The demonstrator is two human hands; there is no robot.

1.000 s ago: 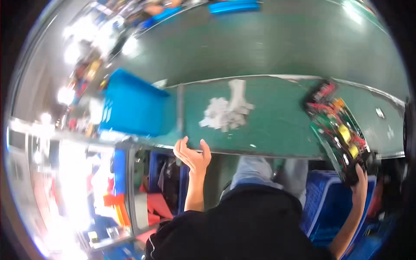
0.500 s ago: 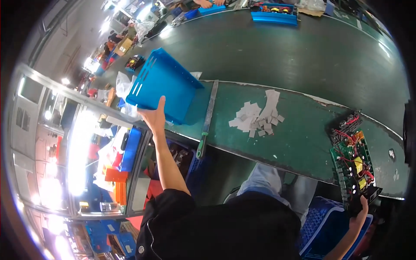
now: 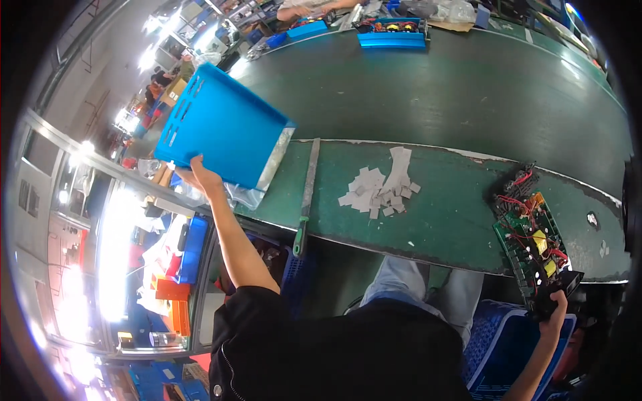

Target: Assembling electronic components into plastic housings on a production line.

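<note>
My left hand (image 3: 202, 179) grips the near edge of a blue metal casing (image 3: 224, 127), thumb on its inner face. The casing has a slotted side wall and is tilted up over the left end of the green workbench (image 3: 441, 220). On the right, my right hand (image 3: 554, 314) is closed on the black near end of a circuit board assembly (image 3: 535, 240). That board carries black heatsinks, yellow-wrapped parts and red wires, and it lies across the bench's front edge. Some of my right fingers are hidden behind the black part.
A long flat file with a green handle (image 3: 301, 237) lies across the bench's front edge. Beside it is a pile of small pale grey pieces (image 3: 378, 190). Below the right side stands a blue plastic basket (image 3: 491, 347). Across the dark belt (image 3: 414, 93) sits another blue casing (image 3: 392, 40), near another person's hands.
My left hand has raised the blue casing and shifted it a little left, uncovering a pale strip and clear plastic beneath it. My right hand keeps its hold on the circuit board assembly.
</note>
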